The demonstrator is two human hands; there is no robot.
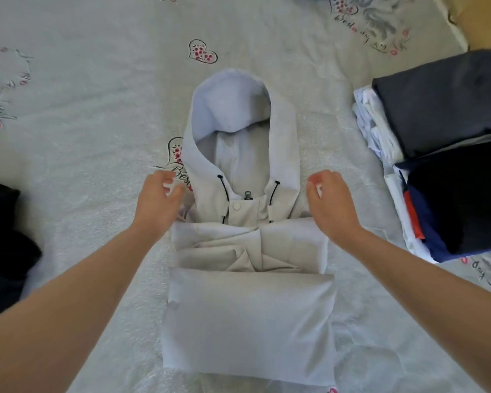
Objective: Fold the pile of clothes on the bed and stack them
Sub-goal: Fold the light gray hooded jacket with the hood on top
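Clothing is seen in three groups on the printed bedspread [82,137]. One pale grey hooded jacket [247,307] lies in the middle, its lower part folded up into a flat block nearest the camera, its sleeves folded across the chest, and its hood [233,109] spread flat at the far end. Two black drawcords [224,191] and one snap button [236,206] are visible at the collar. One stack of folded clothes [448,154] is placed at the right edge of the bed; at least four layers can be counted in it: a dark grey piece on top at the far end, a black piece nearer, a blue piece with a red-orange strip, and white pieces beneath. One heap of dark unfolded clothes [3,245] is seen at the left edge, well apart from the jacket.

Two bare forearms are extended forward. The left hand [156,205] is held at the left side of the collar with fingers curled; whether the fabric is pinched cannot be told. The right hand [330,202] is held just beside the right side of the collar, fingers bent downward and loosely curled, nothing visibly grasped. Both hands are level with each other, the hood base between them.

Heart and lettering prints are scattered over the bedspread, one partly covered by the hood's left edge.
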